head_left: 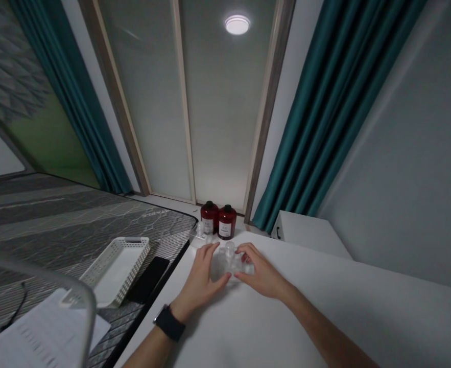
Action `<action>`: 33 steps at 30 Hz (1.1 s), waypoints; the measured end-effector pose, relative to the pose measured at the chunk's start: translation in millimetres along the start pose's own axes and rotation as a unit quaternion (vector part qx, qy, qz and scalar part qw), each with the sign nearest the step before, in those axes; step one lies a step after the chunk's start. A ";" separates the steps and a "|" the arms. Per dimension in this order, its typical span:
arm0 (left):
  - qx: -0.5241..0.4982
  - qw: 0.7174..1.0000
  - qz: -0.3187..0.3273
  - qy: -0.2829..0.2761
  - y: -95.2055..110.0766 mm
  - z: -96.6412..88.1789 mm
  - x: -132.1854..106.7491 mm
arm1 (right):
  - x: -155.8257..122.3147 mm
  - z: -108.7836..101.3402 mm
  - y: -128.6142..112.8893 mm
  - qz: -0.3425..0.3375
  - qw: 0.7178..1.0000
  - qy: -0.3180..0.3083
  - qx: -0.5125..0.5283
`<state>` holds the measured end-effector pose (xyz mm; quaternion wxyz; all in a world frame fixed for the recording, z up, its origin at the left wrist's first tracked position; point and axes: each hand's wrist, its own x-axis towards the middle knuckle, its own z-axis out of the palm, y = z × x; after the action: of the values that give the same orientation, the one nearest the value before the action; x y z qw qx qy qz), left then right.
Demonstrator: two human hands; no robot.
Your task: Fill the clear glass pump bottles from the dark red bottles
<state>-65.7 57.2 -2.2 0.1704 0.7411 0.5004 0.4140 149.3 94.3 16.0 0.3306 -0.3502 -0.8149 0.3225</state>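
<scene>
On the white table, a small transparent container with a rounded knob-like piece sits between my two hands; its exact kind is hard to make out. My left hand grips its left side, thumb at the front and fingers towards the back. From the right, my right hand holds the other side with curled fingers and the thumb near the front. Just behind stand two dark red bottles with black caps and white labels. Left of them is another transparent piece.
Left of the table lies a striped mattress bearing a white perforated basket, a black phone-like slab and printed papers. A grey curved tube crosses the lower left. A white cabinet stands behind right.
</scene>
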 end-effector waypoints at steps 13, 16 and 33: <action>0.007 0.998 -0.004 -0.054 1.8 1.5 -2.2 | -4.2 5.7 6.7 0.012 0.999 -0.038 0.025; 0.012 0.998 -0.015 -0.053 4.3 0.7 -2.4 | -4.4 -1.5 8.7 -0.005 0.997 -0.070 0.030; 0.052 0.984 -0.065 0.159 -4.1 -7.7 -2.3 | 110.7 23.6 50.2 0.020 0.959 0.283 -0.019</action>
<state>-74.6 55.7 -1.4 0.0765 0.6398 0.5891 0.4876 89.8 201.6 -1.0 0.5347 -0.4497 -0.6866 0.2011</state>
